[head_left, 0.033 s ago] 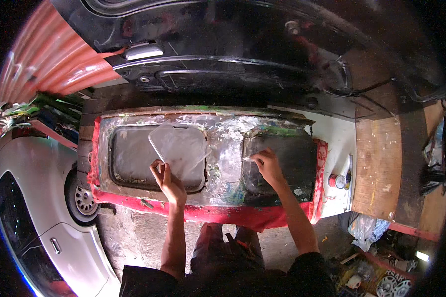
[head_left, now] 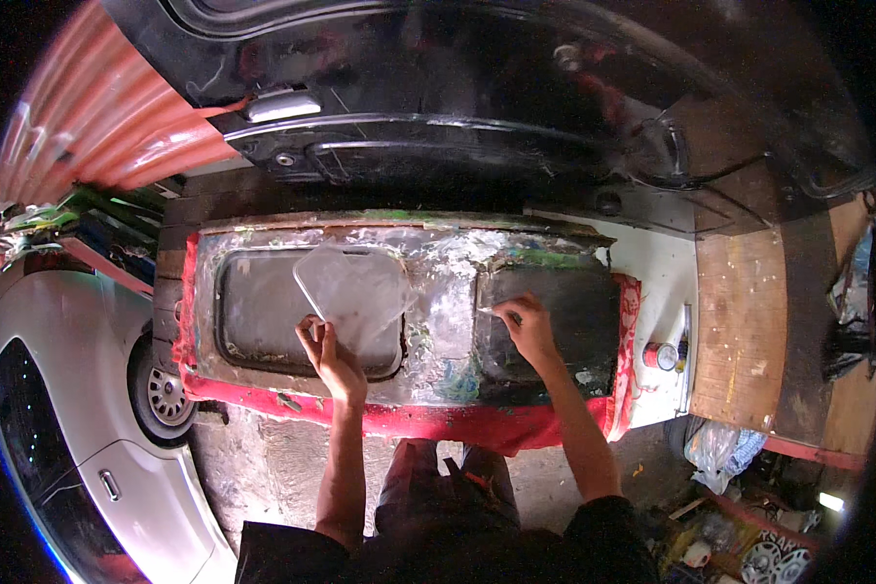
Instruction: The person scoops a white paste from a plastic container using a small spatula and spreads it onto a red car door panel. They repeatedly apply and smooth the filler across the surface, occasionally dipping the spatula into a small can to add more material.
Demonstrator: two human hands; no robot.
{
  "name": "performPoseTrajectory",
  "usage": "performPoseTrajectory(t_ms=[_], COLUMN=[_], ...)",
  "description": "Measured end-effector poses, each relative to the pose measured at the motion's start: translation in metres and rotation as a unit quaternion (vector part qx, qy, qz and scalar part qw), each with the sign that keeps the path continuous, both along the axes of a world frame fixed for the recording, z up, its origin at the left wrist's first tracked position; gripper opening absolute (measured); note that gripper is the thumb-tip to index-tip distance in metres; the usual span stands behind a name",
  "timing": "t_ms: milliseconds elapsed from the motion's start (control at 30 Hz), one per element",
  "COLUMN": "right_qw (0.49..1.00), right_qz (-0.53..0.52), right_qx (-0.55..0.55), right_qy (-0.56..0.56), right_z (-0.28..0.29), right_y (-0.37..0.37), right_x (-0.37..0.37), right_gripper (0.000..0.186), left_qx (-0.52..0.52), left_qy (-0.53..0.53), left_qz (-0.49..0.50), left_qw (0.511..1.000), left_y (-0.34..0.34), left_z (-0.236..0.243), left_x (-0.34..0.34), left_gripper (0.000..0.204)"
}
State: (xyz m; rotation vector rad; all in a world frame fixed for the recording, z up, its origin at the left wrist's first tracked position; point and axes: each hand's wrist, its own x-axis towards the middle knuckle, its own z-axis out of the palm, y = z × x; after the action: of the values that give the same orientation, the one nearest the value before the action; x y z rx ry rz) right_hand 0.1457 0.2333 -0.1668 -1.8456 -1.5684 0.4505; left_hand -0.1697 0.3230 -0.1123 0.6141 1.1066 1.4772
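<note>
My left hand (head_left: pixel 326 360) grips the lower corner of a translucent, rounded-corner plastic sheet (head_left: pixel 350 292), tilted over the left recess (head_left: pixel 261 307) of a paint-smeared work panel (head_left: pixel 438 350). My right hand (head_left: pixel 523 326) is closed in a pinch on a small whitish piece (head_left: pixel 489 310), too small to name, at the edge of the darker right recess (head_left: pixel 565 292). The panel lies on a red cloth (head_left: pixel 487 423).
Beyond the panel spans a large black vehicle panel (head_left: pixel 438 88). A silver car (head_left: pixel 78 409) stands at left, below red corrugated sheeting (head_left: pixel 88 97). At right are a tin (head_left: pixel 660 356) on a white surface, wooden boards (head_left: pixel 740 331), plastic bags (head_left: pixel 715 453) and clutter (head_left: pixel 749 545).
</note>
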Motion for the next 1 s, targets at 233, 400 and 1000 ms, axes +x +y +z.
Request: performPoseTrajectory(t_ms=[233,400,1000], right_qw=[0.914,0.877,0.84], right_qz=[-0.171,-0.186,-0.161], right_qx=[0.086,0.133,0.071], right_qy=[0.357,0.423,0.513], right_z=[0.044,0.053,0.056], right_y=[-0.025,-0.059,-0.185], right_x=[-0.024,-0.025,0.132], right_gripper=[0.022,0.031,0.024], left_qx=[-0.002,-0.048,-0.106], left_qy=[-0.097,-0.115,-0.116], left_qz=[-0.063,-0.109,-0.105], left_qw=[0.993,0.986,0.982], left_y=[-0.007,-0.035,-0.194], left_z=[0.007,0.02,0.0], left_x=[0.018,0.038,0.202], left_gripper=[0.019,0.017,0.014])
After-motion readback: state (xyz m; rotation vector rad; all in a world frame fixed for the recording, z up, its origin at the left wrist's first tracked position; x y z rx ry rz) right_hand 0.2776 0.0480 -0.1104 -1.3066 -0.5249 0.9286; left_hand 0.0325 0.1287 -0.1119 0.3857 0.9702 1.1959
